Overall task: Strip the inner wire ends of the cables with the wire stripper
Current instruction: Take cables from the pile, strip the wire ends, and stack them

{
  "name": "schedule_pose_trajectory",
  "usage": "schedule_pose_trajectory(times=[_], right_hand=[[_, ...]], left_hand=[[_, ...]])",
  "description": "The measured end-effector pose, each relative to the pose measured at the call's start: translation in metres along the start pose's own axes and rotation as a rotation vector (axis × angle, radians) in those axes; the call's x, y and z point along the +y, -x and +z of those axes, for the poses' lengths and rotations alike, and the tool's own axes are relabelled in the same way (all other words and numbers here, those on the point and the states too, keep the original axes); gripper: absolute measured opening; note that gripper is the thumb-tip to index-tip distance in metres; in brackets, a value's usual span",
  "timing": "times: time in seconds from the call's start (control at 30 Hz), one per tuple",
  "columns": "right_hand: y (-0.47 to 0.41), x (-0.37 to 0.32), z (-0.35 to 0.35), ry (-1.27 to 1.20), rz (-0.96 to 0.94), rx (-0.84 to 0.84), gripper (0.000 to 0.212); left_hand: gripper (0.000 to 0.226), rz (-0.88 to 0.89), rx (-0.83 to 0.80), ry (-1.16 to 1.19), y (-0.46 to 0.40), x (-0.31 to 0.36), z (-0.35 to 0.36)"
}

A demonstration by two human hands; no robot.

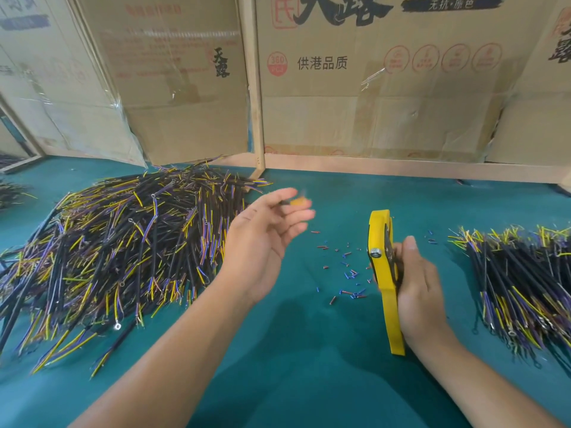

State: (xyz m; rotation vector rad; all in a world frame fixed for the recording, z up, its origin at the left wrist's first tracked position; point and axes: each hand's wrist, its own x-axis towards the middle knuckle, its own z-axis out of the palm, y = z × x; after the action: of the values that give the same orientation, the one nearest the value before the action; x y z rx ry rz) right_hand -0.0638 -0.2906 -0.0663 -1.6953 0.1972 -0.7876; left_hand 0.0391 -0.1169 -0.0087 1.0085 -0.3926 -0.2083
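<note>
1. The green table [309, 350] runs under everything, with cardboard boxes [370, 88] standing along its far edge.
2. The big heap of cables [123, 248] lies to my left, black jackets with yellow, purple and blue inner wires sticking out. I judge this to be the stock I draw from, though I cannot tell which pile is finished.
3. A tidier bundle of cables [519, 285] lies to my right, ends pointing towards the middle, well apart from the heap.
4. My left hand [265, 239] hovers between the heap and the tool, palm up, fingers loosely spread. Something small and orange is blurred at the fingertips; I cannot tell if I pinch it, so I call this hand open.
5. My right hand [414, 291] grips the yellow wire stripper [384, 273] by its handle, head pointing away from me, upright over the table.
6. Stripped bits of insulation [349, 273] lie scattered on the mat between my hands.
7. I seem to be between cables: next I need a fresh one from a pile, with its inner ends fed squarely into the stripper's jaws.
</note>
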Motion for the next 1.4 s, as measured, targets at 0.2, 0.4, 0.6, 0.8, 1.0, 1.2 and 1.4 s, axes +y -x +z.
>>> schedule_pose_trajectory(times=[0.2, 0.4, 0.6, 0.8, 1.0, 1.2, 1.4], right_hand=[[0.000, -0.002, 0.001, -0.006, 0.010, 0.012, 0.074], [0.000, -0.002, 0.000, -0.004, 0.008, 0.016, 0.073], [0.000, -0.001, 0.000, -0.020, 0.018, 0.003, 0.068], [-0.001, 0.001, -0.001, -0.014, 0.025, 0.001, 0.068], [-0.002, 0.004, 0.001, -0.014, 0.039, 0.005, 0.065], [-0.002, 0.001, 0.000, -0.035, 0.040, 0.023, 0.072], [-0.002, -0.003, 0.003, -0.136, 0.090, 0.023, 0.103]], left_hand=[[0.037, 0.187, -0.035, -0.677, 0.004, -0.008, -0.004], [0.040, 0.184, -0.064, -0.680, 0.004, -0.007, -0.004], [0.041, -0.054, 0.010, -0.299, 0.002, -0.006, 0.001], [0.038, -0.188, 0.086, -0.067, -0.002, 0.000, -0.001], [0.038, -0.177, 0.069, -0.032, -0.001, 0.001, -0.001], [0.009, -0.085, 0.095, -0.241, -0.004, -0.004, -0.005], [0.023, -0.051, 0.089, -0.732, -0.009, -0.010, -0.022]])
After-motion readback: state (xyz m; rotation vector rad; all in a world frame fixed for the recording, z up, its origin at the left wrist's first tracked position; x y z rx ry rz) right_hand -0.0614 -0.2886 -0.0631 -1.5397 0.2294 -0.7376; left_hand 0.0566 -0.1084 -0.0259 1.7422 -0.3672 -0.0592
